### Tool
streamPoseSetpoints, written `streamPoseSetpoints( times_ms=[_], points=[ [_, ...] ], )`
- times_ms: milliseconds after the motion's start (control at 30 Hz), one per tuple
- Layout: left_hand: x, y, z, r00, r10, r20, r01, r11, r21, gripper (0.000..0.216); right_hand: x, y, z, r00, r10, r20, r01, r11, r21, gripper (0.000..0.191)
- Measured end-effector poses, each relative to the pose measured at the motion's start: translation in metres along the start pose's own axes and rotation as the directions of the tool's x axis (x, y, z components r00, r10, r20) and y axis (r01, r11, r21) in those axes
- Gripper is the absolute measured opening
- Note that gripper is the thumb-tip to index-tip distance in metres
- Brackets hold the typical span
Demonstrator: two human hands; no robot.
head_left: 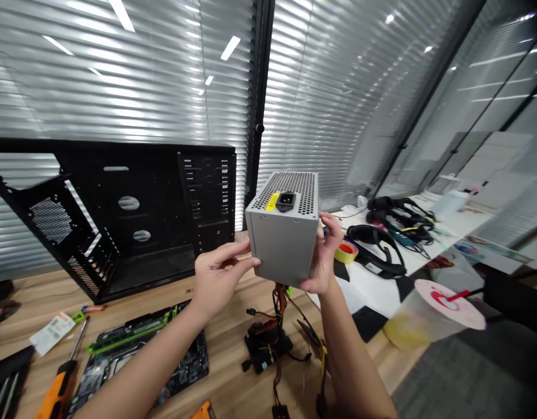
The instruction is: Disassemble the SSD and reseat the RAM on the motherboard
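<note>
Both hands [220, 279] grip a power supply [282, 233] with spread fingers [233, 250] over a wooden bench [36, 294], seemingly before blinds [120, 75].

Bare forearms [148, 364], left hand [220, 273], right hand [324, 259]

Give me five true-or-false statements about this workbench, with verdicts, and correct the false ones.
1. The left hand and right hand both hold a silver computer power supply. True.
2. The power supply's bundled cables hang down toward the wooden bench. True.
3. A black computer case stands to the right of the hands. False: it stands to their left.
4. The right hand grips an orange-handled screwdriver. False: the screwdriver lies on the bench at lower left.
5. A roll of orange tape sits just beyond the right hand. True.
</note>
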State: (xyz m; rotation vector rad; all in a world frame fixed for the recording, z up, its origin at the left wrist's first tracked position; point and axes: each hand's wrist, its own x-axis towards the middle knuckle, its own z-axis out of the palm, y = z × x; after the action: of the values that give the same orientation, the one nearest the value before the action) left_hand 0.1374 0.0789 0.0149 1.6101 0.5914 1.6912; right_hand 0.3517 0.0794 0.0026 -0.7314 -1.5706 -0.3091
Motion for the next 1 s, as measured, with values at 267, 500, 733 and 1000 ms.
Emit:
streamPoseSetpoints(
  times_ms=[267, 500, 733, 1000],
  points=[
    [0.018, -0.020, 0.003, 0.961, -0.275, 0.007, 0.273, 0.949, -0.156, 0.036, -0.003, 0.002, -0.004, 0.999, 0.022, -0.042, -0.030, 0.984, -0.177, 0.121],
    [0.027, -0.055, 0.010, 0.859, -0.478, 0.187, 0.509, 0.839, -0.195, 0.050, -0.012, 0.013, 0.006, 0.957, 0.289, -0.039, -0.288, 0.916, -0.279, 0.112],
    [0.019, -0.094, 0.018, 0.703, -0.669, 0.241, 0.710, 0.677, -0.192, 0.057, -0.024, 0.035, 0.010, 0.831, 0.552, 0.063, -0.506, 0.799, -0.325, 0.107],
    [0.006, -0.121, 0.031, 0.559, -0.799, 0.221, 0.828, 0.526, -0.194, 0.056, -0.042, 0.059, 0.012, 0.662, 0.731, 0.163, -0.633, 0.663, -0.400, 0.103]
  ],
)
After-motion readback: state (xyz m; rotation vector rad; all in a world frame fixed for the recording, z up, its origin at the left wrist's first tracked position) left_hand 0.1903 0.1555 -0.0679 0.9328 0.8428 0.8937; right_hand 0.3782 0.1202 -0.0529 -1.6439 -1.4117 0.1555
